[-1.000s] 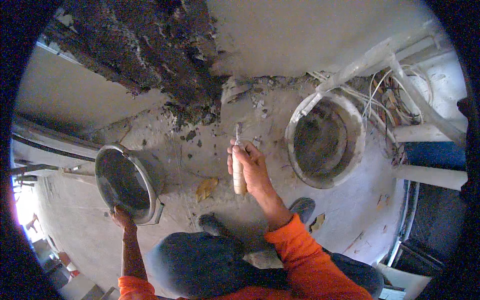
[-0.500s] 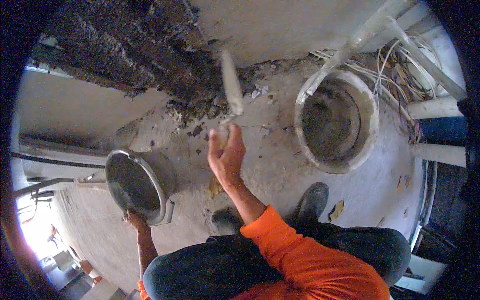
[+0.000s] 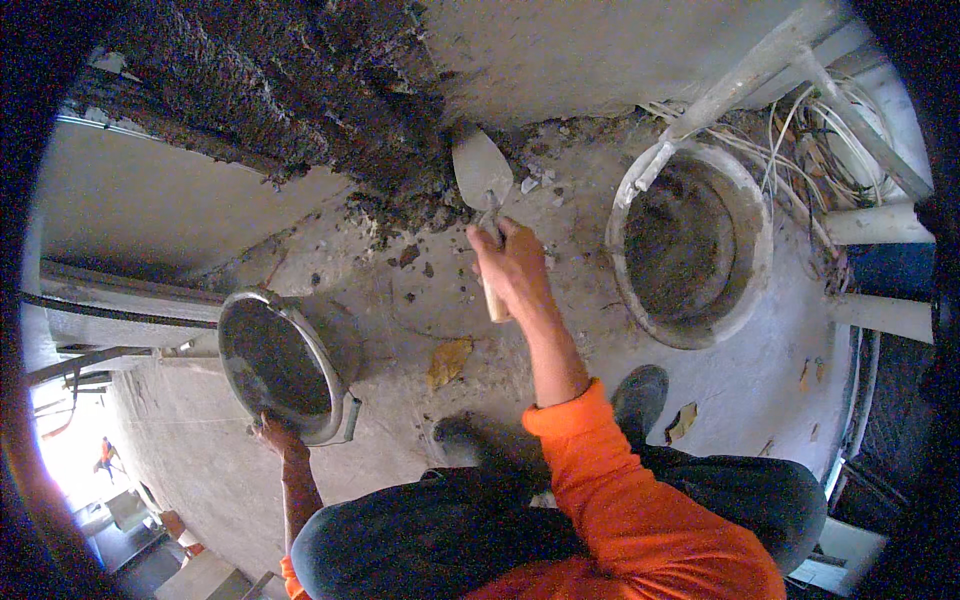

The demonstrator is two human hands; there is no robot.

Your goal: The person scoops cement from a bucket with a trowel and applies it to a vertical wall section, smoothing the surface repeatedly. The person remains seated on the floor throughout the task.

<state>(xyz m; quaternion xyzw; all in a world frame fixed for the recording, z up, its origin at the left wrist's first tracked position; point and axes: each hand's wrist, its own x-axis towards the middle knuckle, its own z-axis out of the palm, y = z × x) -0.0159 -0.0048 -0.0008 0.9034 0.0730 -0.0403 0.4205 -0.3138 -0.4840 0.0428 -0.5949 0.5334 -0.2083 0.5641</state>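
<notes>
In my right hand (image 3: 518, 270) is a trowel (image 3: 482, 170), gripped by its pale wooden handle. Its grey blade points away from me, beside the crumbly dark mortar (image 3: 415, 205) heaped along the foot of the wall. My left hand (image 3: 277, 437) is closed on the near rim of a bucket (image 3: 338, 395), its fingers partly hidden by the edge. The bucket leans toward the left, and grey material shows inside it. To the right stands a larger round tub (image 3: 765, 255) with a mortar-crusted rim and dark grey mix in the bottom.
Dark rough mortar (image 3: 270, 80) covers the wall at the upper left. A white pipe frame (image 3: 740, 70) and loose cables (image 3: 800, 150) crowd the upper right. My boots (image 3: 640, 395) rest on the dusty floor near a dry leaf (image 3: 450, 362). Far left, a person (image 3: 106, 455) wears orange.
My right hand has shifted right and nearer, and the trowel's blade has turned from edge-on to show its flat face. My left hand stays on the bucket's rim.
</notes>
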